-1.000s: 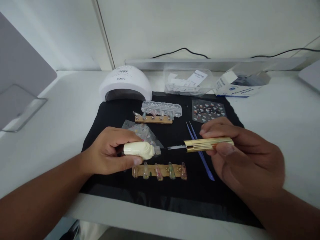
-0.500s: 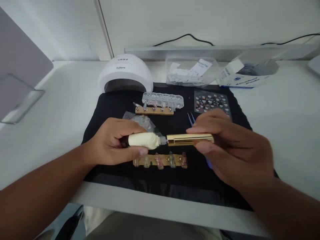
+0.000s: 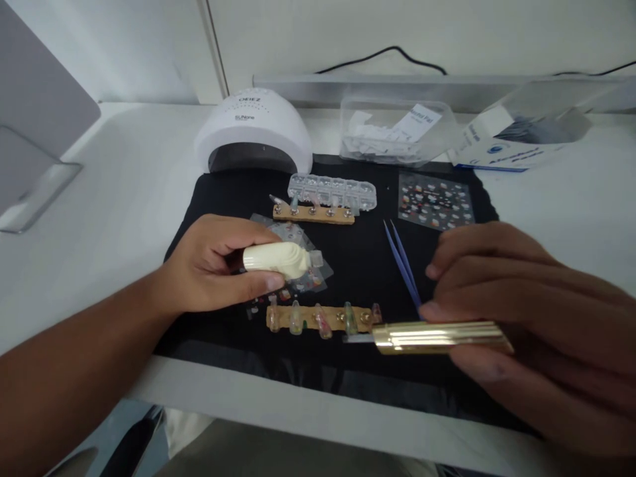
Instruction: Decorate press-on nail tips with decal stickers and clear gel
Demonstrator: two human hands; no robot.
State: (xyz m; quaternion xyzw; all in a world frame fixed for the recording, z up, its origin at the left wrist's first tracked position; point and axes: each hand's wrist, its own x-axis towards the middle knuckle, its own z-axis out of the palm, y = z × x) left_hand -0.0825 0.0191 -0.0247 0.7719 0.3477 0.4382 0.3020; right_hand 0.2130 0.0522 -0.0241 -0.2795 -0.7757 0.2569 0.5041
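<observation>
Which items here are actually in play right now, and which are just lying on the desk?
In play:
left hand holding cream bottle
right hand holding gold brush cap
near nail strip

Lying about:
nail lamp
blue tweezers
sticker sheet
clear gem tray
far nail strip

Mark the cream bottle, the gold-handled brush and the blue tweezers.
cream bottle [image 3: 275, 259]: head view, middle of its body.
gold-handled brush [image 3: 437, 337]: head view, middle of the gold handle.
blue tweezers [image 3: 402, 265]: head view, mid-length of the arms.
</observation>
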